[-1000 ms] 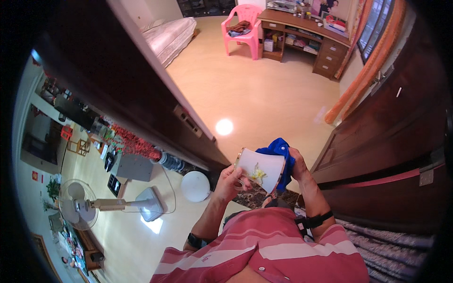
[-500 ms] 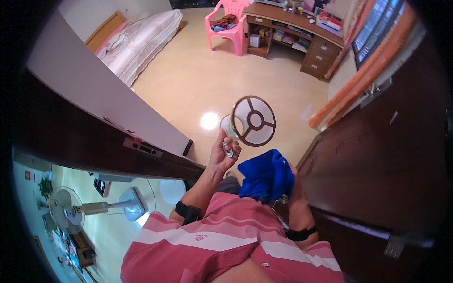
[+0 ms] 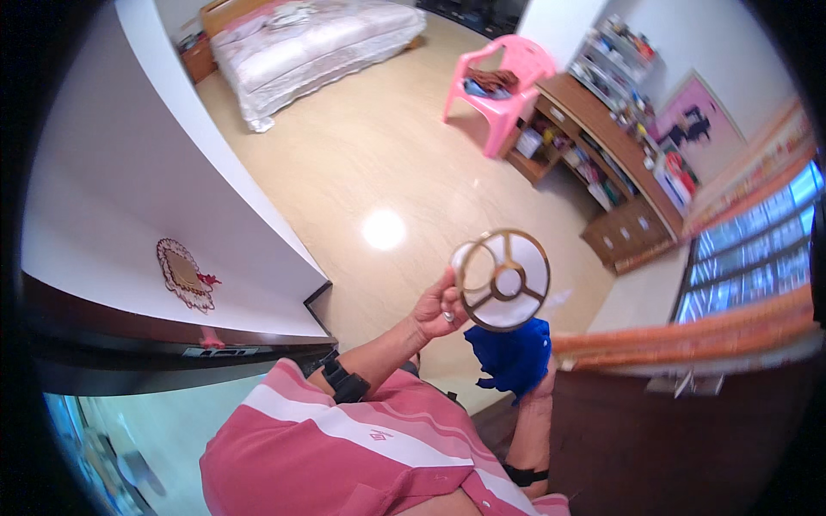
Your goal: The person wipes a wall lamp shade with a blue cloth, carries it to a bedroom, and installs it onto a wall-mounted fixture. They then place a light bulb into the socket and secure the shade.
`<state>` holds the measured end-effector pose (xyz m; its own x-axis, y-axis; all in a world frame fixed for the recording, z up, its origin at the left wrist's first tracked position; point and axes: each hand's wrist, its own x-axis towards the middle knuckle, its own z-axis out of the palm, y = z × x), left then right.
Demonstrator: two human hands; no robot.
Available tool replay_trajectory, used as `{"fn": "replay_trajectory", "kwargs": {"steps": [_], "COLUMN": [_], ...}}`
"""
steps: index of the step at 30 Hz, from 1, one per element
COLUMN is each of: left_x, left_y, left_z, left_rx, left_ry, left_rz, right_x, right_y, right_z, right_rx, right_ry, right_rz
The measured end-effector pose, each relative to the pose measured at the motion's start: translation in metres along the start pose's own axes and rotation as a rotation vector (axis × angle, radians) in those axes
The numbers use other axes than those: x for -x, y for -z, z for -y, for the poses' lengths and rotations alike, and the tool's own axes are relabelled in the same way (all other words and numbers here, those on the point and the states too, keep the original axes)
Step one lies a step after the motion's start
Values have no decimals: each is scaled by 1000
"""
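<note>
My left hand (image 3: 440,308) is closed round the handle side of a white cup-shaped piece topped by a round spoked disc (image 3: 508,280) with a gold-brown rim and hub. The disc faces up toward me, hiding most of the body under it. Just below and to the right is a crumpled blue cloth (image 3: 514,354). My right hand (image 3: 542,387) holds this cloth; its fingers are mostly covered by the fabric. The disc's lower edge overlaps the cloth in the picture, and I cannot tell whether they touch.
A dark brown door (image 3: 662,430) stands close on my right, a white wall (image 3: 112,189) on my left. Ahead lie the tiled floor (image 3: 344,163), a bed (image 3: 318,52), a pink plastic chair (image 3: 520,60) with clothes on it, and a wooden desk (image 3: 632,228) beside a curtained window.
My view has turned to the right and moved forward through the doorway. Both hands still hold the spoked piece and the blue cloth, which now appear closer together.
</note>
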<state>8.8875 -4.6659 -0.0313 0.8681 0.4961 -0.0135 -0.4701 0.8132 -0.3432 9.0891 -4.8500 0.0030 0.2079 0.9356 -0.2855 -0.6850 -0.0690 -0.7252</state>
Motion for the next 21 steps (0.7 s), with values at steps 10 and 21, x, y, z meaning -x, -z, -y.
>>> {"fn": "replay_trajectory", "kwargs": {"steps": [10,21], "left_x": [-152,-319], "left_y": [-19,-85], "left_z": [-90,-217], "left_rx": [-139,-210], "left_ry": [-102,-422], "left_rz": [20,0], "right_x": [-235,-477], "right_y": [-14,-66], "right_z": [58,176], "right_rx": [-173,198], "right_ry": [-151,-352], "right_rz": [214,654]}}
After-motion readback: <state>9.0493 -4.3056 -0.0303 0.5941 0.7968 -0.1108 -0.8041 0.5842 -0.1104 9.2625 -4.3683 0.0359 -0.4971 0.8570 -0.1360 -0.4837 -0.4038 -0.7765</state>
